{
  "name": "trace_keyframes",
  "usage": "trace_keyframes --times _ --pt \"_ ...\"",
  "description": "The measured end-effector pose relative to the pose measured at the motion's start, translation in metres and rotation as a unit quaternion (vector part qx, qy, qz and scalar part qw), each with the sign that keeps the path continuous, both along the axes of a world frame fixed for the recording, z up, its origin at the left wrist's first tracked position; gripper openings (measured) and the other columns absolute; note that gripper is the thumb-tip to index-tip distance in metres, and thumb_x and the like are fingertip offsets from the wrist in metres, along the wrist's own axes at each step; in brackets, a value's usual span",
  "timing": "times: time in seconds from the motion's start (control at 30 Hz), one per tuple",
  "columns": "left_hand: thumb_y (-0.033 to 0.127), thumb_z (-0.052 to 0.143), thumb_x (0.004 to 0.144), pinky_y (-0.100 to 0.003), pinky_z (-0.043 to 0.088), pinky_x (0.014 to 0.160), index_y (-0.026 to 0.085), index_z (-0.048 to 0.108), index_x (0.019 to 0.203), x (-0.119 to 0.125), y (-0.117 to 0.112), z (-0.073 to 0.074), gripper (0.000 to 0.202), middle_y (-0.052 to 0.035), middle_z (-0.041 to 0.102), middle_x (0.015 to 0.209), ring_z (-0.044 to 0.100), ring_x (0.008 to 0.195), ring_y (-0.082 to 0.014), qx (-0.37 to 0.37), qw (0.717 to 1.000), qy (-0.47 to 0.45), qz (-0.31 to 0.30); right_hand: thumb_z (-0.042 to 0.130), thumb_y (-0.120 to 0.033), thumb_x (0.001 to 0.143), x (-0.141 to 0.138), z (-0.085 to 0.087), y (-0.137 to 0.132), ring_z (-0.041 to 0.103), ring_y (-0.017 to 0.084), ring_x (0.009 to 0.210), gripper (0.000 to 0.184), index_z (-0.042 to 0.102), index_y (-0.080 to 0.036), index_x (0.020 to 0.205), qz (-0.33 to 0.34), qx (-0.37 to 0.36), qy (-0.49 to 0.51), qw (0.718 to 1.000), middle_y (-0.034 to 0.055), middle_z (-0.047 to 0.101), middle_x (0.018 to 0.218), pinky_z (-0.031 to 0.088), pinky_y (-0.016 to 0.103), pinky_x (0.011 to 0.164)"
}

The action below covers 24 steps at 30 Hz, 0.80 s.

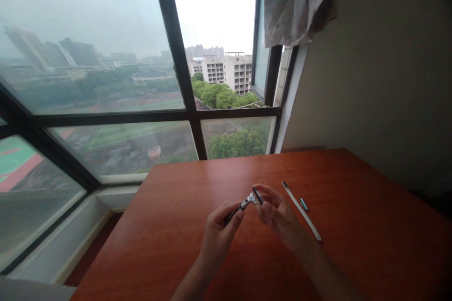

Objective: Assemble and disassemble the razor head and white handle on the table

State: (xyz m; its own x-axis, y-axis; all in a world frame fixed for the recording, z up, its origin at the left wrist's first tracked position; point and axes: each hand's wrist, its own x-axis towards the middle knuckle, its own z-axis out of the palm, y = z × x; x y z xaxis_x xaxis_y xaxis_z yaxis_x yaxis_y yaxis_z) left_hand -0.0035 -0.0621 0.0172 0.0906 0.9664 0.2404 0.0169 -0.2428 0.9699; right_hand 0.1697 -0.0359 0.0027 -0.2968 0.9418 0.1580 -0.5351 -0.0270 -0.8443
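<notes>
Over the table, my left hand (221, 225) is closed around a razor handle (246, 202), dark with a silver neck that points up and to the right. My right hand (277, 211) pinches a dark razor cartridge (258, 195) right at the tip of that neck. Whether the two parts are locked together or only touching, I cannot tell. Just right of my right hand lies a white toothbrush (302, 211) with a dark head, slanting across the wood. Beside its middle is a small teal and dark piece (303, 204) that looks like another razor cartridge.
The reddish-brown wooden table (169, 244) reaches to the windows. Dark window frames (116, 118) stand behind it, with one pane swung outward. A pale garment (300, 4) hangs at the upper right, in front of a plain wall (370, 80).
</notes>
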Motion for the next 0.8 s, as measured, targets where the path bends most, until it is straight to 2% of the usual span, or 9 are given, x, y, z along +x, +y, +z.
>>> trace_keyframes --times 0.4,0.8 --pt "0.027 0.065 0.082 -0.022 0.041 0.062 0.017 0.073 0.097 -0.0016 0.002 -0.0009 0.019 -0.0044 0.065 0.081 0.053 0.071 -0.0148 0.006 1.0 0.009 0.004 0.073 -0.043 0.075 -0.0009 -0.0023 0.0005 0.027 0.006 0.048 0.046 0.061 -0.024 0.116 0.007 0.003 -0.006 1.0 -0.0072 0.034 0.06 0.021 0.019 0.043" --pt "0.029 0.065 0.082 -0.022 0.043 0.06 0.017 0.073 0.102 -0.0015 0.0016 -0.001 0.025 -0.0046 0.065 0.077 0.054 0.071 -0.0159 0.001 1.0 0.018 0.008 0.073 -0.042 0.075 -0.0014 -0.0011 0.0005 0.027 0.006 0.049 0.046 0.061 -0.022 0.114 0.009 0.003 -0.014 1.0 -0.007 0.035 0.06 0.021 0.02 0.044"
